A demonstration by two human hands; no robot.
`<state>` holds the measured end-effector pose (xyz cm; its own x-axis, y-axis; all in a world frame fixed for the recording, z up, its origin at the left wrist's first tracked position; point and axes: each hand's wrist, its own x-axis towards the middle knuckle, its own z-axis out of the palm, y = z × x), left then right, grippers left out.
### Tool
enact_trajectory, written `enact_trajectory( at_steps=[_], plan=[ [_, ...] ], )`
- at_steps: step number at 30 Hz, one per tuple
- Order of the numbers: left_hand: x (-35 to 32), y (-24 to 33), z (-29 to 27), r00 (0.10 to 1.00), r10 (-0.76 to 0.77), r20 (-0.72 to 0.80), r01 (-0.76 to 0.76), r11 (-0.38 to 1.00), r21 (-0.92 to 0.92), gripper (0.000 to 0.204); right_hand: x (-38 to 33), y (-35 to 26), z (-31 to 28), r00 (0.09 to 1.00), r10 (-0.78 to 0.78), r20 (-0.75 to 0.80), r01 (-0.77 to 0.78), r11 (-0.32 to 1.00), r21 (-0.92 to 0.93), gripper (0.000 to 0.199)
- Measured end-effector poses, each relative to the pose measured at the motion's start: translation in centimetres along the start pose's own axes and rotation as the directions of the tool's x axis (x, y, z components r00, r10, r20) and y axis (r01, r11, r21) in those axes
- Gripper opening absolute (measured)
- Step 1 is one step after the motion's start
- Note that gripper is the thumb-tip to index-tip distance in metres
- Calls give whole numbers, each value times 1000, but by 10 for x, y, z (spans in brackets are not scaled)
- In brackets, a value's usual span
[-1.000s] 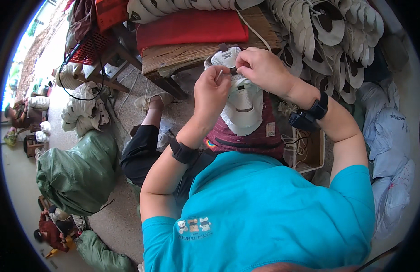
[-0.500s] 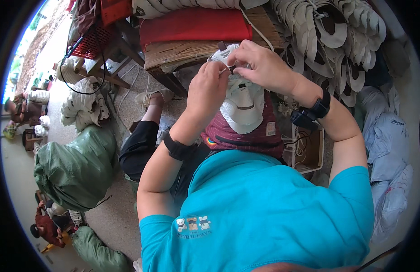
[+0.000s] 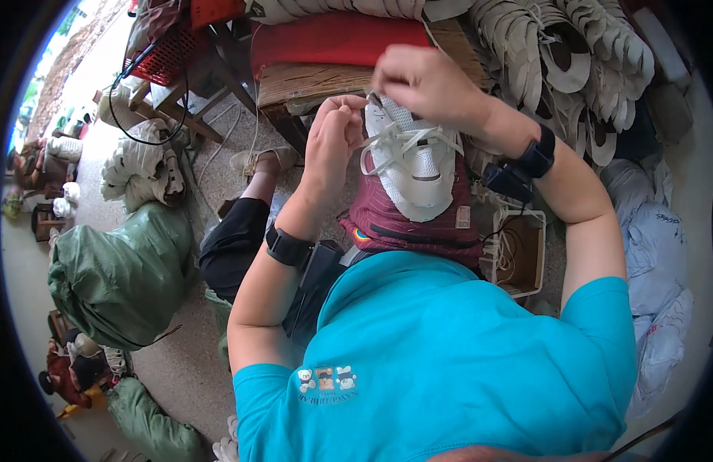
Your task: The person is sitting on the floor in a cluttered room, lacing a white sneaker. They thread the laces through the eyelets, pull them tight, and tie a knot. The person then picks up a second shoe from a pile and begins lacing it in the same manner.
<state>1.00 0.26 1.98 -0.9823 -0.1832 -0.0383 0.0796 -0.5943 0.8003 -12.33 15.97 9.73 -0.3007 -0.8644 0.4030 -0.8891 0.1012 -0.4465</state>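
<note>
A white shoe upper (image 3: 422,187), its toe toward me, rests on the maroon striped cloth (image 3: 364,204) over my lap. White laces (image 3: 409,145) cross its eyelets and loop out on the left side. Just left of the upper's ankle opening, my left hand (image 3: 333,138) is closed in a pinch; whatever lies between its fingertips is too small to name. My right hand (image 3: 427,85) is raised over the far end of the upper, fingers curled in, and their tips are partly hidden. A dark band is on each wrist.
Ahead is a wooden bench (image 3: 318,83) with a red cloth roll (image 3: 341,42). Stacked white uppers (image 3: 518,46) hang at the far right. An open box (image 3: 525,250) with cords stands by my right side. Left are a green sack (image 3: 125,273), a red basket (image 3: 160,61) and distant people.
My hands have moved apart from their meeting point over the upper: the left down and left, the right up. The lacing and more of the upper now show.
</note>
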Motion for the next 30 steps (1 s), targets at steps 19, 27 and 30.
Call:
enact_trajectory(
  at_steps=[19, 27, 30],
  plan=[
    [11, -16, 46, 831, 423, 361, -387, -26, 922, 9, 52, -53, -46, 843, 46, -536, 319, 760, 566, 3],
    [15, -11, 56, 852, 330, 406, -306, -315, 898, 6, 34, -36, -55, 829, 168, -534, 244, 750, 615, 3],
    [20, -10, 61, 846, 308, 436, -344, -310, 886, 7, 26, -22, -56, 885, 31, -464, 155, 921, 357, 12]
  ],
)
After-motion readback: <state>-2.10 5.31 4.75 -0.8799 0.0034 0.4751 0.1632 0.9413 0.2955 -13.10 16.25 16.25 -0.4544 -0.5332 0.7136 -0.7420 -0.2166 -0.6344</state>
